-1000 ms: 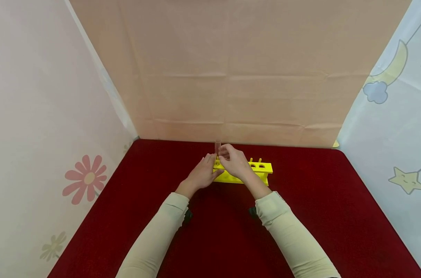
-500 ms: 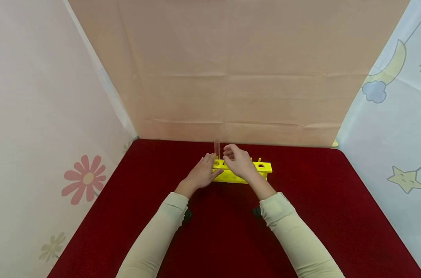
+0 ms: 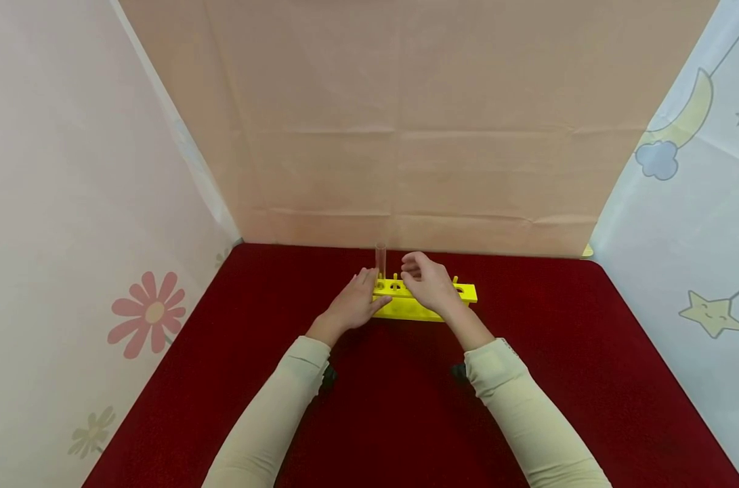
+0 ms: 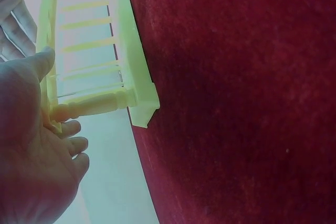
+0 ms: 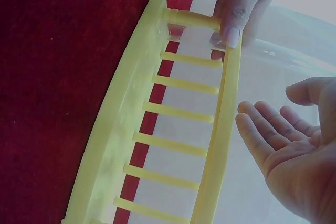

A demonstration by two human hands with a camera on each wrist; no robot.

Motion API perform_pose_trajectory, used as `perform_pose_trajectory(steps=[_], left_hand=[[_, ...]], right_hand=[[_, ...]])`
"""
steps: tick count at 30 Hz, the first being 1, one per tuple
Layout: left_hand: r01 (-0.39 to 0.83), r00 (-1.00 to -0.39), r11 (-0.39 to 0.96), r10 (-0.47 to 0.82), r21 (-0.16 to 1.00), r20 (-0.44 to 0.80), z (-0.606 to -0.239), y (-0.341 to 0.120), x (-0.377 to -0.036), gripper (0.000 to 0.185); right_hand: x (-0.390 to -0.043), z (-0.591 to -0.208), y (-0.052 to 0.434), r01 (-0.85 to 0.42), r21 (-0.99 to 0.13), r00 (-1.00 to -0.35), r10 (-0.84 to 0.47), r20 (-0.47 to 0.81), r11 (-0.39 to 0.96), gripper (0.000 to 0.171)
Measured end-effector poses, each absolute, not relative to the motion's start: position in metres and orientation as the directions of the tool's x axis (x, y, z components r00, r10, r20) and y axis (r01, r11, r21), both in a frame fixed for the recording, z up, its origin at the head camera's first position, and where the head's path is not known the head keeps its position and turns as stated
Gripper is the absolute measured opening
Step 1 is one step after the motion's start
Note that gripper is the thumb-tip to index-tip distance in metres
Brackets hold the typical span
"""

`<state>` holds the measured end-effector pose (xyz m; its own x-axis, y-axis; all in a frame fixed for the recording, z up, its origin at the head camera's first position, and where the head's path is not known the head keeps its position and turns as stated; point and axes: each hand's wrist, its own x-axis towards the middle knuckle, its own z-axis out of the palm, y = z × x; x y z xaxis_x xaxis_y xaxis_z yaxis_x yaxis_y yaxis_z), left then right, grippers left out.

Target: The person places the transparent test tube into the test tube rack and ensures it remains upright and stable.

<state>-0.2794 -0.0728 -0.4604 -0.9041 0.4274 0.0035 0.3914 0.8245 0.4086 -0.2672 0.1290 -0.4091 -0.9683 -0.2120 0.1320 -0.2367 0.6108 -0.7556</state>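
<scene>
A yellow test tube rack (image 3: 408,311) stands on the red table near its far side. One clear test tube (image 3: 381,255) rises upright from the hole at its left end. My left hand (image 3: 352,303) grips that end, thumb on the top plate (image 4: 47,24) and other fingertips curled below it in the left wrist view. Above the rack, right of the tube, my right hand (image 3: 430,281) holds nothing; its fingers are loosely bent. In the right wrist view this hand (image 5: 289,145) is apart from the top plate, with a gap between thumb and fingers.
Thin yellow pegs (image 5: 181,111) run in a row between base and top plate. A tan sheet (image 3: 399,135) hangs behind the table (image 3: 528,379). Patterned sheets flank it, one with flowers (image 3: 154,313), one with a star (image 3: 714,316).
My right hand has moved right along the rack, away from the test tube. The tube stays upright at the left end, and my left hand keeps its hold there.
</scene>
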Motion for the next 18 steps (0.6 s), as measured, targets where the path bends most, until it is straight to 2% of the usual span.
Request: perform_pose_trajectory(steps=[18], left_hand=[[0.369,-0.911,0.829,0.412,0.420,-0.013,-0.461,-0.073,-0.280,0.080]], right_hand=[[-0.268,-0.410,0.142,-0.232,-0.755,-0.970,-0.200,0.136,0.613,0.034]])
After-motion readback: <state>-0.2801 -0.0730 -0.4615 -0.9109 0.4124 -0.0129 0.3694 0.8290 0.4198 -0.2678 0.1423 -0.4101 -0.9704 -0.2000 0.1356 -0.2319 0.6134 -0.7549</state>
